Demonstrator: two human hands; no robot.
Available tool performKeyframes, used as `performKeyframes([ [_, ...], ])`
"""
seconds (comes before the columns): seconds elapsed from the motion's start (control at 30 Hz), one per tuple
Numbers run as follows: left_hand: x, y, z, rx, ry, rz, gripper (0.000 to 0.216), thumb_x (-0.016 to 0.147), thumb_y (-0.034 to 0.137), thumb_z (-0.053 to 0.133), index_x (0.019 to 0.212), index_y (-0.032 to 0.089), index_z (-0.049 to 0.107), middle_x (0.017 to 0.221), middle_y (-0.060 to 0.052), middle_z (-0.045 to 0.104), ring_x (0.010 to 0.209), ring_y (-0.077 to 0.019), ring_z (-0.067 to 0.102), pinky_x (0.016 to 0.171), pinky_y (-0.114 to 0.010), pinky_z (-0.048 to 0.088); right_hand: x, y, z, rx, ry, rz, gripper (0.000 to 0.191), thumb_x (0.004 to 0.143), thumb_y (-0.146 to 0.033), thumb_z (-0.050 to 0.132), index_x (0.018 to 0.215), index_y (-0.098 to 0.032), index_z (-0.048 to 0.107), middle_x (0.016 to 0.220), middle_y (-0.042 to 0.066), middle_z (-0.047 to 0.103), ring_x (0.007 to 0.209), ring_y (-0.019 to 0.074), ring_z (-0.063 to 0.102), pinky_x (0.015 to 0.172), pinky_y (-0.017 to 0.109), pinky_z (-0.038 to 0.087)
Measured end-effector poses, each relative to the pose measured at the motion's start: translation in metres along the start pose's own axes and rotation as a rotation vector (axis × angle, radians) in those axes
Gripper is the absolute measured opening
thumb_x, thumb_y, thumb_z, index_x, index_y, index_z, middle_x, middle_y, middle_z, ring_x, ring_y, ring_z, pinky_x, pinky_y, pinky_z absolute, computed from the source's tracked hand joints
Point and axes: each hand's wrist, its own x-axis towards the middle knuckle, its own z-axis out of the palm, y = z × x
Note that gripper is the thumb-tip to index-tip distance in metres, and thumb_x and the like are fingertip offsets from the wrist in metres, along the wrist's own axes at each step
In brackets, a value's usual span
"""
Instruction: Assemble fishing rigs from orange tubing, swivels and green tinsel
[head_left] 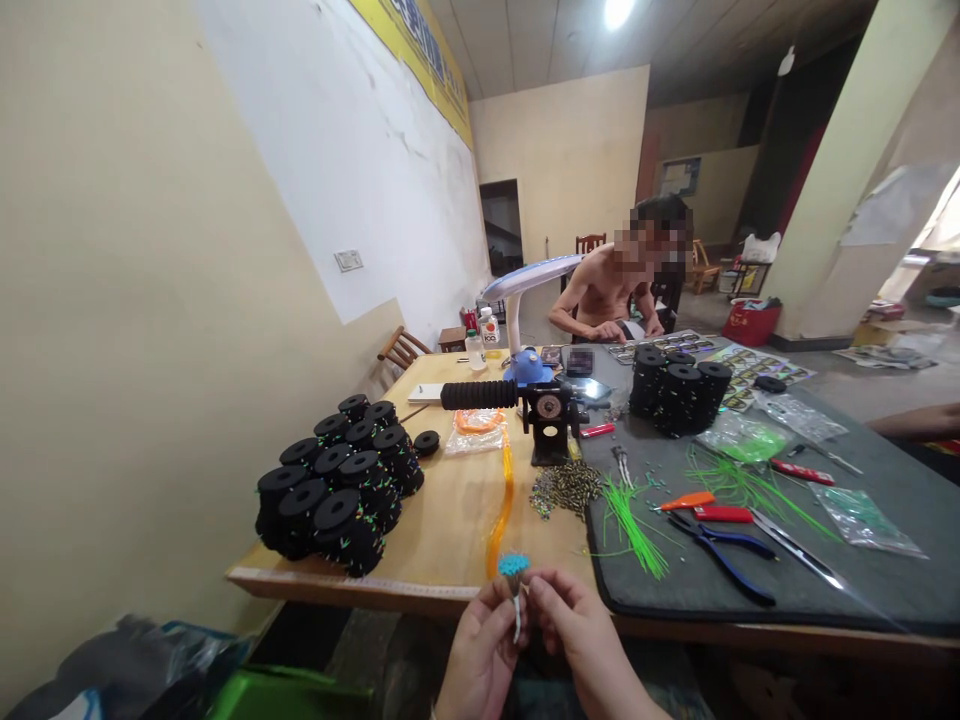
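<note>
Head view: both hands meet low in the frame, just off the near edge of the wooden table (442,520). Left hand (484,645): thumb and fingers pinched together on a small bundle (514,566) with a turquoise top and a pale stem pointing down. Right hand (576,618): thumb and fingertips drawn close at the bundle's right side; cannot tell whether they grip it or a separate small piece. Bundle position: between the two hands, turquoise end uppermost.

Orange strands (500,510) run over the tabletop just beyond the bundle. Left: stacked black spools (330,490). Ahead: heap of small metallic pieces (574,487), in front of a black device (550,420). Right: grey mat (720,590) bearing green strands (634,530) and blue-handled pliers (724,555). Across the table, another person (604,285) leans over the work surface.
</note>
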Motion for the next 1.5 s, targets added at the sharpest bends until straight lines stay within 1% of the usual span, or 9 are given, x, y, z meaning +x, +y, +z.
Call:
performKeyframes([
  [0.27, 0.0, -0.008, -0.001, 0.15, -0.068, 0.085, 0.028, 0.066, 0.034, 0.081, 0.074, 0.015, 0.062, 0.069, 0.001, 0.056, 0.064, -0.0108, 0.049, 0.062, -0.023, 0.042, -0.002, 0.001, -0.001, 0.084, 0.008, 0.035, 0.051, 0.058, -0.059, 0.078, 0.075, -0.015, 0.059, 0.053, -0.006, 0.048, 0.044, 0.0047, 0.035, 0.042, 0.018, 0.022],
  [0.4, 0.001, -0.013, -0.01, 0.277, -0.053, 0.193, 0.027, 0.069, 0.036, 0.078, 0.075, 0.016, 0.061, 0.073, -0.001, 0.059, 0.069, -0.0132, 0.052, 0.067, -0.024, 0.043, -0.006, 0.001, 0.0, 0.13, -0.018, 0.06, 0.05, 0.06, -0.059, 0.078, 0.074, -0.016, 0.058, 0.057, -0.005, 0.05, 0.049, 0.0056, 0.038, 0.043, 0.017, 0.024],
  [0.5, 0.0, -0.008, -0.013, 0.433, -0.124, 0.264, 0.022, 0.075, 0.035, 0.073, 0.078, 0.016, 0.063, 0.076, -0.003, 0.063, 0.074, -0.0158, 0.055, 0.073, -0.027, 0.044, -0.011, 0.0, -0.001, 0.15, -0.058, 0.071, 0.047, 0.061, -0.056, 0.079, 0.075, -0.015, 0.059, 0.062, -0.004, 0.052, 0.053, 0.0062, 0.039, 0.048, 0.018, 0.029],
  [0.63, -0.006, 0.007, -0.007, 0.474, -0.216, 0.32, 0.021, 0.075, 0.034, 0.072, 0.075, 0.016, 0.061, 0.074, -0.002, 0.06, 0.073, -0.0163, 0.054, 0.072, -0.027, 0.044, -0.018, -0.004, -0.007, 0.1, -0.192, -0.046, 0.04, 0.069, -0.051, 0.076, 0.073, -0.015, 0.06, 0.075, 0.0, 0.059, 0.069, 0.0104, 0.048, 0.066, 0.022, 0.039],
  [0.73, -0.013, 0.014, -0.003, 0.434, -0.192, 0.314, 0.02, 0.075, 0.03, 0.073, 0.071, 0.017, 0.058, 0.073, -0.002, 0.058, 0.075, -0.0162, 0.053, 0.074, -0.028, 0.043, -0.026, -0.009, -0.017, -0.014, -0.368, -0.163, 0.034, 0.078, -0.049, 0.068, 0.073, -0.016, 0.059, 0.084, 0.004, 0.062, 0.082, 0.0156, 0.053, 0.077, 0.027, 0.04],
  [0.87, -0.024, 0.011, -0.004, 0.329, -0.111, 0.199, 0.016, 0.074, 0.025, 0.072, 0.073, 0.016, 0.059, 0.075, -0.001, 0.056, 0.071, -0.0134, 0.049, 0.069, -0.026, 0.039, -0.04, -0.008, -0.036, -0.141, -0.526, -0.09, 0.032, 0.085, -0.047, 0.06, 0.078, -0.016, 0.055, 0.077, 0.005, 0.064, 0.076, 0.0162, 0.055, 0.074, 0.03, 0.041],
  [1.03, -0.035, -0.006, -0.008, 0.089, -0.13, -0.158, 0.013, 0.071, 0.017, 0.07, 0.074, 0.014, 0.057, 0.078, -0.002, 0.057, 0.067, -0.0111, 0.048, 0.065, -0.025, 0.037, -0.057, 0.002, -0.05, -0.334, -0.524, 0.1, 0.038, 0.079, -0.051, 0.064, 0.072, -0.016, 0.051, 0.061, -0.002, 0.054, 0.054, 0.0092, 0.049, 0.054, 0.021, 0.037],
  [1.13, -0.036, -0.013, -0.008, 0.008, -0.181, -0.275, 0.011, 0.069, 0.014, 0.068, 0.074, 0.013, 0.057, 0.074, -0.002, 0.057, 0.064, -0.0101, 0.048, 0.061, -0.023, 0.035, -0.061, 0.008, -0.048, -0.306, -0.525, 0.22, 0.04, 0.074, -0.053, 0.067, 0.071, -0.016, 0.051, 0.051, -0.007, 0.044, 0.041, 0.0053, 0.041, 0.044, 0.018, 0.031],
  [1.5, -0.04, -0.021, -0.011, -0.068, -0.22, -0.433, 0.006, 0.064, 0.013, 0.064, 0.067, 0.012, 0.06, 0.065, -0.001, 0.055, 0.055, -0.0095, 0.049, 0.052, -0.022, 0.033, -0.061, 0.035, -0.044, -0.181, -0.375, 0.318, 0.038, 0.062, -0.049, 0.071, 0.061, -0.016, 0.053, 0.042, -0.007, 0.046, 0.033, 0.0034, 0.035, 0.036, 0.018, 0.023],
])
